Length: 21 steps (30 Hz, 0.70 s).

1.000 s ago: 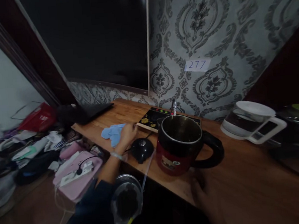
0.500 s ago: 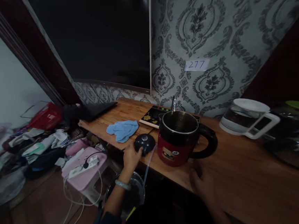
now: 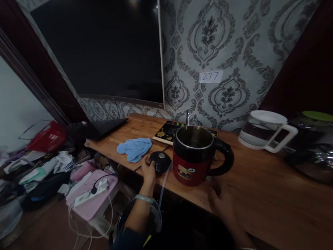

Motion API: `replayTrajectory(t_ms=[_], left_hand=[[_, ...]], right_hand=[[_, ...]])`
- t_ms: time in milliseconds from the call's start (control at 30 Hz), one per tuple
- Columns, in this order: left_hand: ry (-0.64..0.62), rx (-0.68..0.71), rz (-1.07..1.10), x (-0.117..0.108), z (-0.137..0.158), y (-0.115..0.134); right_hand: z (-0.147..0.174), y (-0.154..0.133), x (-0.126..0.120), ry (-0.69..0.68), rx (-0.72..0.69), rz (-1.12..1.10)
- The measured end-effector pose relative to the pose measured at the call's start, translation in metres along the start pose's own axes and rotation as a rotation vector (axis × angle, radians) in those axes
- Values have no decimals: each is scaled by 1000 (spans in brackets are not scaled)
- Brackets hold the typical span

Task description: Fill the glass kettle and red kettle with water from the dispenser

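My left hand pinches the left edge of a round black kettle base with a silver centre, at the table's front edge. Just right of the base stands a red and black electric kettle, upright and lidless, its handle to the right. My right hand is in dim light at the table edge below the kettle, fingers apart and apparently holding nothing. A blue cloth lies crumpled behind my left hand. Behind the kettle is a black induction cooker with yellow flowers.
A glass jug with white lid and handle stands right, near shiny metal ware. A laptop sits at the table's left end. Below are a pink stool with a power strip, and a bucket under the edge.
The view has shifted slightly, so most things sit a little further left. My left hand stays at the black base's left side, which looks slightly turned. The kettle stands as before.
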<state>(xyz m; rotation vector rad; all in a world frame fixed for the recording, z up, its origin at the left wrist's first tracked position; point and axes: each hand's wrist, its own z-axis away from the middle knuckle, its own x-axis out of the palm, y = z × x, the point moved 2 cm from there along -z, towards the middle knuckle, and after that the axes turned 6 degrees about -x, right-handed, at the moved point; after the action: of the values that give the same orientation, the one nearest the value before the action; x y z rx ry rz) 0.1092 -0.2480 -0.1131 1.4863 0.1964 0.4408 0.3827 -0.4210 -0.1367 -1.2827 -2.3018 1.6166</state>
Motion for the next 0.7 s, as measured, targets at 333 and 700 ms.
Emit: replayTrajectory(t_ms=[333,700], left_hand=[[137,183,39,-59,2,59],[-202,170,273,-14,88,191]], right_hand=[[0,-12,-5,104,143,-202],[-23,-142,-64,110,-119,-428]])
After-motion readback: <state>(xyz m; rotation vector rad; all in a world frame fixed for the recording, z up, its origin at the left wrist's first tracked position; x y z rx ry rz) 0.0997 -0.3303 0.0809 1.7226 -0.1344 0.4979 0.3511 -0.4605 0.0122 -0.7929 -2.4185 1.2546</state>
